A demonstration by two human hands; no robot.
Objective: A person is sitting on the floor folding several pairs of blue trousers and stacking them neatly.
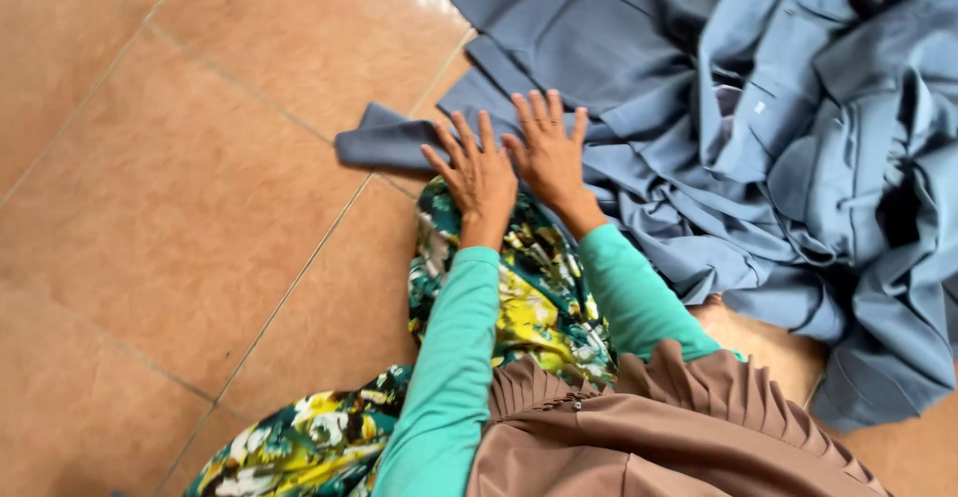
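On the tiled floor point(180, 188), both hands' spread-open fingers point(469, 143) press the blue-grey garment point(399, 143), lying lengthwise leftward.

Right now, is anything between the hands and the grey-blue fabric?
Nothing visible. The left hand and right hand lie flat, fingers spread, directly on the grey-blue fabric on the tiled floor.

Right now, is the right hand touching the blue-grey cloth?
Touching. The head view shows the right hand lying flat, fingers spread, on the blue-grey cloth, no gap.

Orange tiled floor point(150, 208) bearing heaped grey-blue cloth point(758, 128)
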